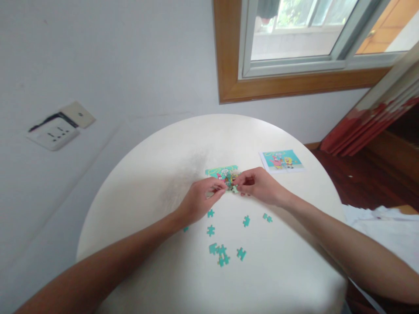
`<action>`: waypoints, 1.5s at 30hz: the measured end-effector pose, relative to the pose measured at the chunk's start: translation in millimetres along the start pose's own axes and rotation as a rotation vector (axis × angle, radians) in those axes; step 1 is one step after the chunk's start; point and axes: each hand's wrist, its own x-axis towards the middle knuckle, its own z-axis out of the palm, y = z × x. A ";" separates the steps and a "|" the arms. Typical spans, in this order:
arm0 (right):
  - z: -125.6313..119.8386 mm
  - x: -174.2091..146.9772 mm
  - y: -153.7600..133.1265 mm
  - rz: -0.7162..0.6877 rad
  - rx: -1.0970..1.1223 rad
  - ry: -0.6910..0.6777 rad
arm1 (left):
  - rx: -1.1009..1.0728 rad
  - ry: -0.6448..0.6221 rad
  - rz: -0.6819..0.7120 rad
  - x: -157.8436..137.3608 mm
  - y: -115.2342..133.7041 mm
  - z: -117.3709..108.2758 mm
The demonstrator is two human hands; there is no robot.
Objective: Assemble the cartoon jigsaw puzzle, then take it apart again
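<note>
A partly joined jigsaw puzzle (214,171) with cartoon figures on teal lies near the middle of the round white table. My left hand (198,198) is at its lower left edge, thumb and fingertips pinched together; whatever may be between them is hidden. From the right, my right hand (262,186) reaches the puzzle's lower right part, its thumb and fingers closed on a small pale green puzzle piece (235,189). Both hands cover part of the picture. Nearer to me, several loose teal pieces lie scattered, among them one puzzle piece (211,230) and another puzzle piece (241,253).
A printed reference picture (283,160) lies on the right of the white table (147,174). Behind stand a white wall with a socket (54,133) and a wood-framed window (294,83). A red and cream curtain (360,122) hangs at the right.
</note>
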 end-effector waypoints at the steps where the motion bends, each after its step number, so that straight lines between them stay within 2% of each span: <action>1: -9.1 2.2 1.3 0.017 -0.069 0.040 | 0.093 0.005 0.045 0.3 0.3 -0.7; 3: -26.5 6.4 5.2 0.049 -0.182 0.091 | 0.213 0.000 0.118 1.0 -1.1 -1.9; 7: -44.0 10.2 14.1 0.135 -0.282 0.021 | 0.263 -0.004 0.170 1.6 -9.7 -2.7; 15: -37.4 8.6 16.4 0.139 -0.352 -0.023 | 0.291 -0.030 0.181 2.4 -13.1 -3.5; 21: -37.9 9.5 13.2 0.162 -0.440 0.018 | 0.295 -0.027 0.185 3.1 -12.4 -4.3; 29: -47.2 11.6 15.0 0.122 -0.558 0.096 | 0.298 0.005 0.169 5.5 -11.4 -11.1; 33: -44.3 14.1 20.0 0.087 -0.633 0.147 | 0.320 0.028 0.151 7.1 -10.8 -14.9; 39: -40.5 15.3 23.2 0.103 -0.641 0.111 | 0.323 0.031 0.159 7.4 -8.2 -15.3; 45: -44.9 14.5 18.8 0.082 -0.625 0.135 | 0.360 0.062 0.149 9.6 -11.5 -21.4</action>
